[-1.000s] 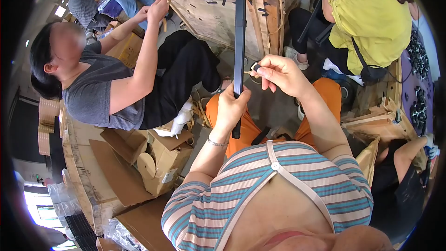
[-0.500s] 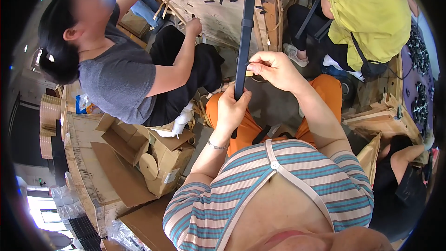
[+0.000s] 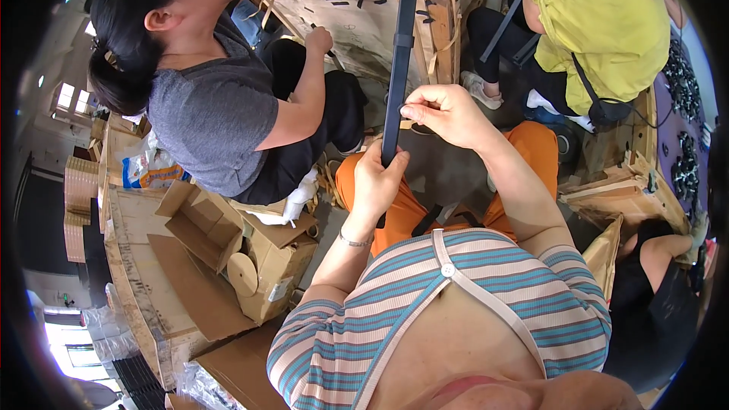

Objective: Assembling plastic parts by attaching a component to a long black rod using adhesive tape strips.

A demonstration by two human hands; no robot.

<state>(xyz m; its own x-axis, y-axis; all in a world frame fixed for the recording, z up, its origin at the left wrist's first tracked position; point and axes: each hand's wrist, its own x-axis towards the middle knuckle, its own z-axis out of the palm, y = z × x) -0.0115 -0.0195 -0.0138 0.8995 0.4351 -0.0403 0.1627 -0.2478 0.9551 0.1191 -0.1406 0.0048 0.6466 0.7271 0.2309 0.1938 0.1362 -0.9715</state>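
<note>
A long, narrow black bar (image 3: 399,68) with several raised bands along it stands nearly upright before me and runs out past the top edge. My left hand (image 3: 378,182) is closed round its lower end. My right hand (image 3: 448,115) is at the bar's right edge, thumb and index finger pinched together against it. Whatever is between those fingertips is too small to make out. Just below them shows a small yellowish bit.
A co-worker in a grey shirt (image 3: 216,110) sits close on the left, another in a yellow top (image 3: 600,38) at the right. Wooden crates (image 3: 364,23) stand ahead and on both sides. An opened cardboard box (image 3: 269,273) lies at my left elbow.
The co-worker in grey has leaned rightward, nearer to the bar. My right fingertips have shifted slightly at the bar's edge; my left hand keeps its hold and the bar stays in place.
</note>
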